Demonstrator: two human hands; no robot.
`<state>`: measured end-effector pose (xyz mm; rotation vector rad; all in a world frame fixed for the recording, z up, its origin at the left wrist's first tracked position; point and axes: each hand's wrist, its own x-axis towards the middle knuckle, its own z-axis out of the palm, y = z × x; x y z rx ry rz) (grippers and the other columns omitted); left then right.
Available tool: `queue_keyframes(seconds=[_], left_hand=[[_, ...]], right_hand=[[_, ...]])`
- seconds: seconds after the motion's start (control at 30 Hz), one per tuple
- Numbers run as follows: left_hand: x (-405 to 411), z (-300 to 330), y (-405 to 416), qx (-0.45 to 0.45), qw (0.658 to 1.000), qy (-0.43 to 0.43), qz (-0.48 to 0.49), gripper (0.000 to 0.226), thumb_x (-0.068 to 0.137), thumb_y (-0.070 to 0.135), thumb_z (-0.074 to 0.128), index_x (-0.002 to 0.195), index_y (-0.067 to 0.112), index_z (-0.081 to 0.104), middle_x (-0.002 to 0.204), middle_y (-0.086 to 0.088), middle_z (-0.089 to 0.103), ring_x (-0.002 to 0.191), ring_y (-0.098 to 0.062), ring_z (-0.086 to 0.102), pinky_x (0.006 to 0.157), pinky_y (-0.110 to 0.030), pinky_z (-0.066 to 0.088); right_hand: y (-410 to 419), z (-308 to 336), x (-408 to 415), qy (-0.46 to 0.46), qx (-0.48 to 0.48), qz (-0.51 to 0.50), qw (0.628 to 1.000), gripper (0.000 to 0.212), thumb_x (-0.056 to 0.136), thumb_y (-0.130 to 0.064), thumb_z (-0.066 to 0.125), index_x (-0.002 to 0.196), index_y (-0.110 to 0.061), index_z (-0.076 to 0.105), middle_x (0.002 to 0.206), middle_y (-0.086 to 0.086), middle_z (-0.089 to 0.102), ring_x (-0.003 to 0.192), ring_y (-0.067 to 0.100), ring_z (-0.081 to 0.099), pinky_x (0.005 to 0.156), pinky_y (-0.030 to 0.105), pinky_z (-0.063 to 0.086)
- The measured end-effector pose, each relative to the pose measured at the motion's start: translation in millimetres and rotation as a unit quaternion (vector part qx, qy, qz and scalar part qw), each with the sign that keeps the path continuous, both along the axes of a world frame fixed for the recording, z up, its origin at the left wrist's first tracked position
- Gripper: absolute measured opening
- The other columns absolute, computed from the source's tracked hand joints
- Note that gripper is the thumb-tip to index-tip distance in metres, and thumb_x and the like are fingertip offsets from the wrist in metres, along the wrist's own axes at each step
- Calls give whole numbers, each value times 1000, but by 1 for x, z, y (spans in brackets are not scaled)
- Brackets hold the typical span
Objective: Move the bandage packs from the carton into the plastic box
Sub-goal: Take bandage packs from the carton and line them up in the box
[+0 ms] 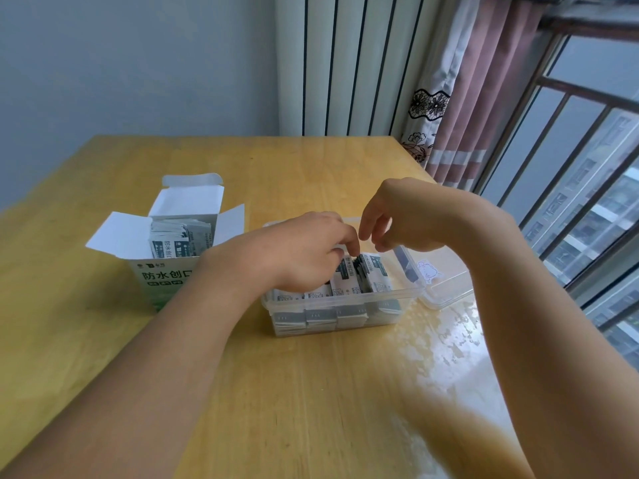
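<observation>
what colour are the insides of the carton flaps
Plain white, in the head view: the carton has its flaps open.

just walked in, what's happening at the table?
A person is moving bandage packs into a clear plastic box on the wooden table. The left hand pinches packs standing in the box; the right hand hovers just above, fingers curled. The open carton to the left still holds packs. The box's lid lies at its right.
</observation>
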<state>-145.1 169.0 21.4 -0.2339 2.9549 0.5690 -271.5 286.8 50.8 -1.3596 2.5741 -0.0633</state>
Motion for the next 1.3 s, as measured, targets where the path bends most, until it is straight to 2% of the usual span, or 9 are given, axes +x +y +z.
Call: queue_keyframes(seconds=[0.13, 0.23, 0.3, 0.37, 0.47, 0.57, 0.7, 1.1, 1.3], left_hand=[[4, 7, -5, 24, 999, 31, 15, 29, 106, 24, 43, 127, 31, 62, 132, 10, 57, 103, -9, 58, 81, -25, 46], [12, 19, -17, 40, 995, 85, 39, 23, 105, 28, 49, 118, 33, 66, 99, 23, 60, 84, 2, 57, 63, -18, 39], [16, 23, -23, 36, 992, 110, 57, 20, 103, 28, 52, 115, 32, 68, 86, 26, 55, 80, 4, 56, 59, -16, 36], [16, 20, -23, 26, 993, 101, 56, 20, 102, 28, 55, 115, 29, 69, 87, 22, 59, 78, 5, 56, 57, -13, 36], [10, 10, -14, 16, 998, 54, 31, 21, 101, 27, 57, 117, 27, 69, 108, 11, 67, 81, 3, 57, 64, -15, 42], [6, 5, -6, 3, 1000, 19, 15, 22, 100, 22, 55, 114, 29, 70, 108, 10, 68, 82, -4, 60, 70, -25, 51], [4, -1, -1, -23, 999, -24, 6, 30, 96, 17, 52, 112, 33, 73, 112, 11, 67, 103, -16, 64, 90, -39, 55], [3, -2, -2, -22, 999, -41, 19, 37, 95, 14, 48, 108, 37, 73, 103, 13, 63, 93, -15, 63, 84, -37, 56], [3, -4, -2, -14, 999, -40, 19, 34, 96, 17, 50, 105, 39, 74, 112, 17, 62, 99, -13, 62, 89, -36, 55]], right_hand=[[0, 9, -1, -5, -72, 33, 997, 24, 85, -12, 78, 104, -26, 77, 89, -9, 75, 83, 6, 68, 86, 33, 58], [-1, 18, 6, -13, -120, 52, 991, 24, 82, -12, 80, 102, -25, 78, 91, -9, 75, 82, 6, 69, 83, 30, 58], [-2, 19, 10, -7, -91, 51, 995, 32, 78, -12, 84, 107, -23, 77, 96, -7, 75, 84, 8, 69, 84, 27, 56], [-5, 12, 11, 12, -1, 27, 1000, 49, 72, -15, 88, 117, -22, 72, 107, -5, 73, 93, 15, 68, 91, 31, 54], [-15, -5, 11, 49, 135, -14, 990, 69, 62, -23, 94, 125, -24, 65, 119, -2, 67, 103, 25, 66, 93, 43, 55], [-22, -13, 15, 114, 178, -12, 977, 73, 61, -33, 94, 126, -25, 62, 115, -3, 67, 100, 25, 65, 86, 40, 55], [-22, -12, 22, 151, 180, -17, 972, 69, 64, -33, 94, 125, -25, 63, 112, 0, 64, 83, 24, 59, 71, 32, 49], [-24, -15, 33, 153, 153, -4, 976, 59, 70, -21, 90, 122, -22, 62, 101, 0, 61, 80, 24, 56, 65, 32, 42], [-25, -11, 35, 105, 155, -4, 982, 66, 69, -19, 91, 126, -18, 59, 67, -2, 48, 81, 26, 64, 72, 33, 51]])
